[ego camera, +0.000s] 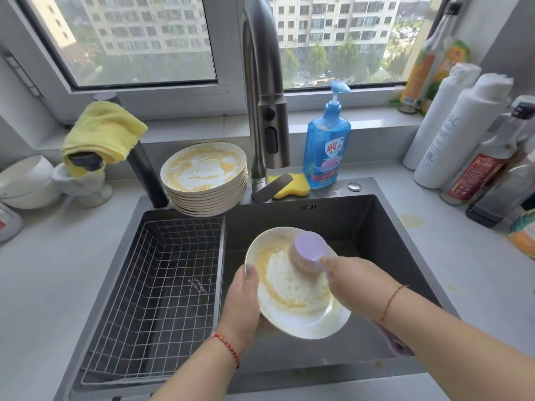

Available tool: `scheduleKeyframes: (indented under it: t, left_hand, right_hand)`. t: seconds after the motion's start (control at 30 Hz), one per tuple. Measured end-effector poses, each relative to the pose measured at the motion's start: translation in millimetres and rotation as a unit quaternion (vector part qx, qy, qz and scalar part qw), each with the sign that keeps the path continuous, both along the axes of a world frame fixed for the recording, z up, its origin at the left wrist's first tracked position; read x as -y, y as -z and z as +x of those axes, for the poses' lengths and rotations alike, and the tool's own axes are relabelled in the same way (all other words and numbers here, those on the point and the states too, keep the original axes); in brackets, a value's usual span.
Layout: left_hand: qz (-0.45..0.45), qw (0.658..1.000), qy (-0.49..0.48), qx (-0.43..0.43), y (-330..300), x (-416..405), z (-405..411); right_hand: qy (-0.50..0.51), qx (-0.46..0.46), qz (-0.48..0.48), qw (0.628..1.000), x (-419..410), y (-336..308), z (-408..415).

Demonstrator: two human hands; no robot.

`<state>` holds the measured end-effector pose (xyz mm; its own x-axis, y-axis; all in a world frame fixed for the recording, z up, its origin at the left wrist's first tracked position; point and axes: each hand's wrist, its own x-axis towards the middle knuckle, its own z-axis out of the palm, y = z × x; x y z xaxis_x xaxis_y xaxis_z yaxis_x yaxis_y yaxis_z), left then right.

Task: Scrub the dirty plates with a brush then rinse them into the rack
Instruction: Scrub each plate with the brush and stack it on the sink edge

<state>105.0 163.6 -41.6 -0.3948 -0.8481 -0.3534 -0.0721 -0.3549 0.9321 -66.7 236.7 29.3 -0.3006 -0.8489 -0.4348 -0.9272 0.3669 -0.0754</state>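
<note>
Over the dark sink (376, 227) my left hand (241, 302) grips the left rim of a white plate (301, 311) smeared with yellow residue, thumb on top. My right hand (356, 277) holds a purple round brush (308, 248), whose bristles press on the plate's upper part. A stack of several dirty plates (205, 178) sits at the sink's back edge. The wire rack (162, 285) fills the sink's left half and holds no plates.
The tall faucet (266, 111) rises behind the sink, a yellow sponge (292, 185) and blue soap bottle (327, 151) beside it. A yellow cloth (101, 131) hangs at back left. Several bottles (463, 134) crowd the right counter; white bowls (29, 180) stand left.
</note>
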Motion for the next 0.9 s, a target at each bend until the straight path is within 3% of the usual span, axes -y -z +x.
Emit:
scheduleKeyframes:
  t: [0.13, 0.23, 0.33, 0.47, 0.57, 0.67, 0.83, 0.9]
  left_hand:
    - [0.009, 1.0, -0.004, -0.004, 1, 6, 4]
    - [0.013, 1.0, -0.018, 0.001, 3, 9, 5]
    - [0.024, 1.0, -0.012, -0.01, 1, 7, 2]
    - [0.049, 0.998, 0.007, -0.037, -5, 0, 0]
    - [0.071, 0.995, 0.018, -0.07, -5, 2, 2]
    - [0.082, 0.993, 0.029, -0.078, -6, 6, 4]
    - [0.054, 0.995, 0.033, -0.075, -6, 12, 8]
    - [0.052, 0.995, 0.041, -0.079, -8, 14, 9]
  right_hand:
    - [-0.09, -0.032, 0.137, 0.986, -20, -7, 1]
    - [-0.101, 0.072, 0.139, 0.983, -35, -23, 14]
    - [-0.043, 0.249, 0.088, 0.963, -32, -31, 34]
    - [0.048, 0.209, -0.052, 0.975, 0, -21, 44]
    - [0.116, 0.137, -0.093, 0.979, 11, -7, 37]
    - [0.108, 0.08, -0.104, 0.985, 12, -1, 41]
    - [0.046, 0.249, -0.113, 0.961, 5, -16, 61]
    - [0.038, 0.242, -0.121, 0.962, 7, -19, 59]
